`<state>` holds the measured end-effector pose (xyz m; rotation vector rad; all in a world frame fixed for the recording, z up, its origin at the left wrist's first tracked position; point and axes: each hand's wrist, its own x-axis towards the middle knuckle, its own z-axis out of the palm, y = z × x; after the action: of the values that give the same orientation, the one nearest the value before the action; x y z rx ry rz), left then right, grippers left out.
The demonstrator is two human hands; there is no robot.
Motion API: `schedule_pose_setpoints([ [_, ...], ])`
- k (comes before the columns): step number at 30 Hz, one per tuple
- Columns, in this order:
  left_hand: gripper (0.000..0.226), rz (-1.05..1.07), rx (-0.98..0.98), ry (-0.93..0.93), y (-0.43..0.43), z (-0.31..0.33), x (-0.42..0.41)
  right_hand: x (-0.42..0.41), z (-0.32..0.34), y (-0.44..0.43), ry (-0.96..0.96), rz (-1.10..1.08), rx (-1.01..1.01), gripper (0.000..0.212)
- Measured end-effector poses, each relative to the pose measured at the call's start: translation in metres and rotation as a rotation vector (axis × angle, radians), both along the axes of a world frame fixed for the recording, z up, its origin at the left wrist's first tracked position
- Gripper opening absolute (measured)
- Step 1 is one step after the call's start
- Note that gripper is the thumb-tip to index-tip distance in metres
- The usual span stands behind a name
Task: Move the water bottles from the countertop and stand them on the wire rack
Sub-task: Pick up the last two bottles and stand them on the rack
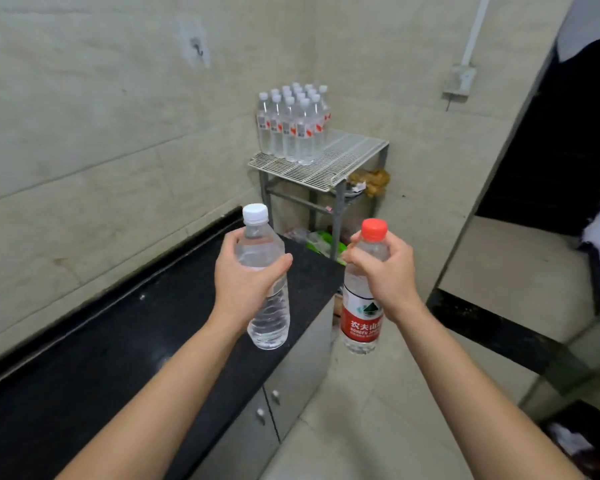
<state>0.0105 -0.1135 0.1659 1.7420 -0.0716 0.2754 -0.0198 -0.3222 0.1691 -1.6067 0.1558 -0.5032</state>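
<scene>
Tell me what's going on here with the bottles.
A person holds two water bottles in the air, one per hand. The left hand grips a white-capped bottle above the black countertop; the right hand grips a red-capped bottle. Ahead, a cluster of bottles already stands on the wire rack, with bare shelf beside it.

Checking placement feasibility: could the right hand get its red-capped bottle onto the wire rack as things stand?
Probably yes: the wire rack has bare grid beside the standing bottles, and nothing stands between it and the right hand.

Bottles [293, 126] stand on the wire rack [347, 156], beyond the countertop [118, 341].
</scene>
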Motion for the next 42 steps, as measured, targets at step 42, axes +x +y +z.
schedule_pose_setpoints([
  [42, 0.029, 0.401, -0.034, -0.100, -0.406, 0.025, 0.596, 0.689, 0.038, -0.377, -0.137, 0.363, -0.060, 0.032],
])
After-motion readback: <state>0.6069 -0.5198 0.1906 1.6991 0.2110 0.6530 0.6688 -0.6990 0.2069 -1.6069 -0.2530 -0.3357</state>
